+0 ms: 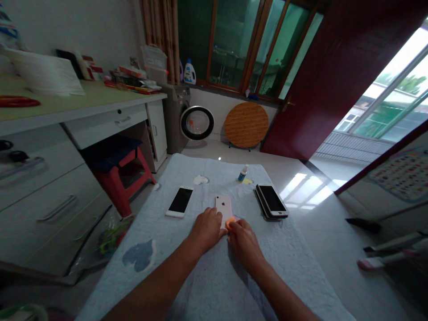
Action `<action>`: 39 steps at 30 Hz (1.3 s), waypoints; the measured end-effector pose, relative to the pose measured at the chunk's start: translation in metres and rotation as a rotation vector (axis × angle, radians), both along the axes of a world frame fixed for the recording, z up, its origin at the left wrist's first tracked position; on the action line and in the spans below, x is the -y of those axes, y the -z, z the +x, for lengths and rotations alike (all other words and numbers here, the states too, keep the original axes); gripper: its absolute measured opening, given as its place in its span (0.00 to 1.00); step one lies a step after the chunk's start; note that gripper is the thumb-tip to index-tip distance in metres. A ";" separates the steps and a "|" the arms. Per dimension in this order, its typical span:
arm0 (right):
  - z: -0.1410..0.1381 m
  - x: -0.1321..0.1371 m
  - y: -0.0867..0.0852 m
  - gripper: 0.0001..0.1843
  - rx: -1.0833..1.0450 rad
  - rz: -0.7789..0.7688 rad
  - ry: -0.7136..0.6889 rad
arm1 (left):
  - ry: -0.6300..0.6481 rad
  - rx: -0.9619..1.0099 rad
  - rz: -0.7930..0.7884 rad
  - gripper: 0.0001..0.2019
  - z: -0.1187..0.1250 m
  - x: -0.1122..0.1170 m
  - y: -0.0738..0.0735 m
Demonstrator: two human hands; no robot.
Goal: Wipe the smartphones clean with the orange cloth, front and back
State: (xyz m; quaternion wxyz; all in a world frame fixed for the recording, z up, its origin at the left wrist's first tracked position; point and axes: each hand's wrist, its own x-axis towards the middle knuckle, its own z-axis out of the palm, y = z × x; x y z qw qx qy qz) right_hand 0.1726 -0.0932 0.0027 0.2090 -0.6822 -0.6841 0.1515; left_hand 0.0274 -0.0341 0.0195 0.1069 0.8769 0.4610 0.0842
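A pink phone (pixel 223 205) lies back up in the middle of a pale blue cloth (pixel 200 276). My left hand (pixel 207 229) rests with curled fingers on the phone's near left edge. My right hand (pixel 243 240) pinches a small pale object against the phone's near right corner; I cannot make out what it is. A white phone (pixel 180 201) lies screen up to the left. Two stacked phones (pixel 271 201) lie to the right. A small bottle (pixel 243 173) and a white wad (pixel 200 179) sit at the far end of the cloth.
A white desk with drawers (pixel 50 178) runs along the left, with a red stool (pixel 123 174) under it. A washing machine (pixel 187 120) and a round wooden tabletop (pixel 246 125) stand at the far wall. Tools lie on the floor at right (pixel 384 249).
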 end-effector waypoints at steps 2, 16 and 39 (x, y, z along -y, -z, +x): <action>0.001 -0.014 0.001 0.13 0.014 0.017 0.005 | 0.004 0.000 -0.010 0.17 0.000 0.000 -0.001; 0.009 -0.132 0.006 0.13 0.321 0.044 -0.110 | -0.006 0.009 0.000 0.19 0.000 -0.002 0.001; 0.005 -0.100 0.006 0.13 0.118 0.120 -0.497 | -0.028 0.109 -0.089 0.24 -0.001 -0.002 -0.004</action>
